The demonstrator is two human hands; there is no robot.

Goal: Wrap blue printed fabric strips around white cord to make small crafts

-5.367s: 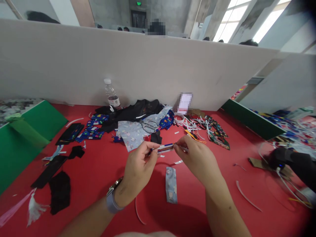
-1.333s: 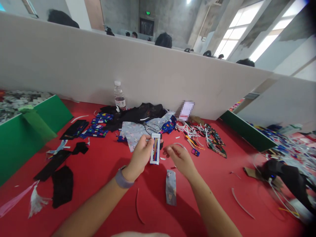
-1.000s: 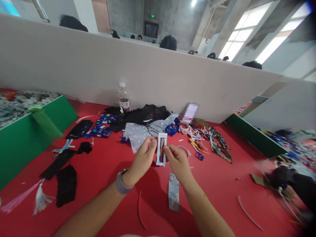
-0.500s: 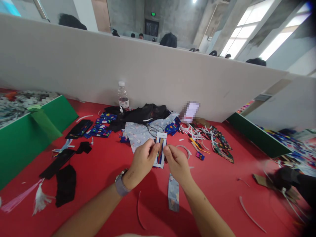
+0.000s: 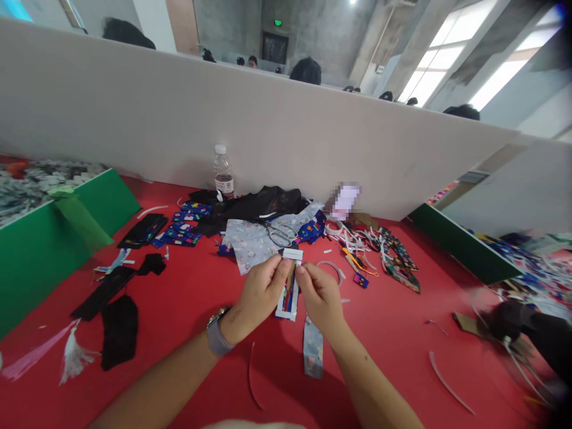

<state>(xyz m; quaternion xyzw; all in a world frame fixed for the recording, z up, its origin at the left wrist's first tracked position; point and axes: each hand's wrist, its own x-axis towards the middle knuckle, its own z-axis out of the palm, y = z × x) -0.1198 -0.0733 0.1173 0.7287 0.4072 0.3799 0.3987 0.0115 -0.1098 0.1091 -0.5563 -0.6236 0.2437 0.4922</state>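
In front of me, my left hand (image 5: 263,285) and my right hand (image 5: 320,293) pinch a small rectangular piece with white edge strips and a dark blue patterned middle (image 5: 287,302). Each thumb lies on its upper part, one per side, and the fingers behind are hidden. What the piece is made for I cannot tell. Under my right wrist, a narrow grey floral fabric strip (image 5: 313,351) lies on the red table (image 5: 214,393). Just beyond my hands are metal scissors (image 5: 280,236) on a grey floral cloth (image 5: 243,243).
Black cloth (image 5: 263,205) and a bottle (image 5: 223,173) stand by the partition (image 5: 277,131). A phone (image 5: 345,202) leans there too. White cords (image 5: 353,237) lie tangled at right, black fabric pieces (image 5: 120,332) at left. Green-walled bins (image 5: 58,244) flank the table. A blurred dark object (image 5: 513,325) sits far right.
The white-edged piece has come slightly lower and nearer to me, with more of it showing below my thumbs. Both hands keep their pinch and have barely shifted.
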